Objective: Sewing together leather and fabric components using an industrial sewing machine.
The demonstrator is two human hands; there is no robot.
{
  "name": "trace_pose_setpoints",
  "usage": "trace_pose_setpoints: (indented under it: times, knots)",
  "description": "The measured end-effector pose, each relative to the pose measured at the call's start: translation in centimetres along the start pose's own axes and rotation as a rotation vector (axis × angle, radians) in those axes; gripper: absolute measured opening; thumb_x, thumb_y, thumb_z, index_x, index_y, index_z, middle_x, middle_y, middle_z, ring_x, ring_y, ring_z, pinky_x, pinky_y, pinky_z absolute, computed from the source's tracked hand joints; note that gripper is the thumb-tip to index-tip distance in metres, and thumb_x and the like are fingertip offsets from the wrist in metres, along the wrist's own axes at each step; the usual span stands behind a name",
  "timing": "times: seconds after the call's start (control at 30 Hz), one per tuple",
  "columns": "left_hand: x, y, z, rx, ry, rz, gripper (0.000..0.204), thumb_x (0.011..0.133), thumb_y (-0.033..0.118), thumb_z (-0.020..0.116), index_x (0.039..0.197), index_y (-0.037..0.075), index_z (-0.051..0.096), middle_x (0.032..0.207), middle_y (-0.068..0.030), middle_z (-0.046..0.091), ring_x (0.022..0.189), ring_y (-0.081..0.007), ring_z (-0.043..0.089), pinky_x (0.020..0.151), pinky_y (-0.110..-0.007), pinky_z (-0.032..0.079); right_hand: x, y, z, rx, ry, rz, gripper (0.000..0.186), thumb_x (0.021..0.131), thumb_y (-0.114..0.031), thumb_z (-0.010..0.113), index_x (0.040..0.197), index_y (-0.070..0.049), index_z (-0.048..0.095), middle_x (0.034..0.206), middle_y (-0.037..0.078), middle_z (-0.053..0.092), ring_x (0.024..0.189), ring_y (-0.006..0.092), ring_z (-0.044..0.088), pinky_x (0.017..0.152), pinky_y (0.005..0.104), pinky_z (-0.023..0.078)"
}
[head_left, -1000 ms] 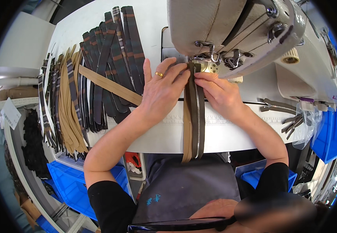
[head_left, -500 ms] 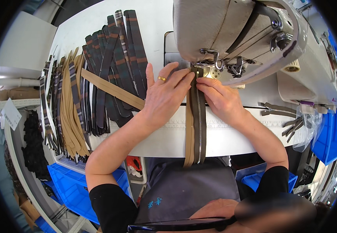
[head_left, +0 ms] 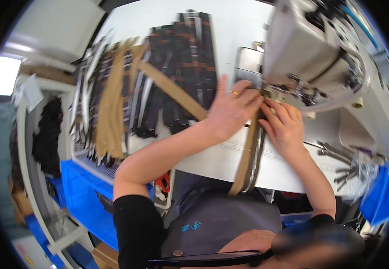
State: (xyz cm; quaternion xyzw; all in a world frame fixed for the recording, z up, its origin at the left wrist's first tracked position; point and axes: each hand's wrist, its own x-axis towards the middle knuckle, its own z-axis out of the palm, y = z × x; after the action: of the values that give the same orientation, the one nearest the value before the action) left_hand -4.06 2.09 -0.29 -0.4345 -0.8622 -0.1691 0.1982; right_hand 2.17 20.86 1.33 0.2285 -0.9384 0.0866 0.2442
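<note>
A long dark zipper (head_left: pixel 256 154) with metal teeth runs from the needle area of the sewing machine (head_left: pixel 308 58) toward my lap. A tan fabric strip (head_left: pixel 244 160) lies along its left side. My left hand (head_left: pixel 234 111), with a gold ring, grips the zipper's upper end by the machine foot. Its little finger sticks up, and the thumb is hidden underneath. My right hand (head_left: pixel 286 129) pinches the zipper's right edge just below the foot. The hands almost touch at the fingertips. Motion blur softens the stitching spot.
Left on the white table are dark plaid strips (head_left: pixel 176 76) and tan strips (head_left: pixel 112 103), one tan band (head_left: pixel 172 89) lying across. Grey zippers (head_left: pixel 335 153) lie at right beside a plastic bag (head_left: pixel 367 179). Blue bins (head_left: pixel 86 201) stand below the table edge.
The whole view has swung, so the table and machine sit farther right in the picture. Both hands keep their hold on the zipper at the machine foot.
</note>
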Motion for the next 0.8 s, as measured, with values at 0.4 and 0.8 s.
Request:
trace_pose_setpoints:
  times: [0.4,0.8]
  knots:
    - [-4.8,-2.4,-10.6,-0.19,0.111,-0.166,0.028,0.079,0.014,0.07,0.107,0.008,0.066,0.096,-0.0051,0.066,0.108,-0.027,0.057,0.096,-0.046,0.038,-0.2,-0.4,0.2,0.091,0.007,-0.022,0.037,0.073,-0.012,0.075,0.108,-0.003,0.066,0.116,0.008,0.062,0.101,0.0283,0.056,0.084,0.0403,0.045]
    - [-9.2,-22.9,-11.1,0.107,0.039,-0.916,0.041,0.074,0.043,0.073,0.098,0.01,0.072,0.138,-0.0136,0.051,0.141,-0.0401,0.019,0.108,-0.068,0.012,-0.1,-0.9,0.1,0.083,0.022,-0.019,0.036,0.074,-0.014,0.074,0.107,-0.004,0.067,0.115,0.008,0.063,0.101,0.0281,0.056,0.086,0.0394,0.046]
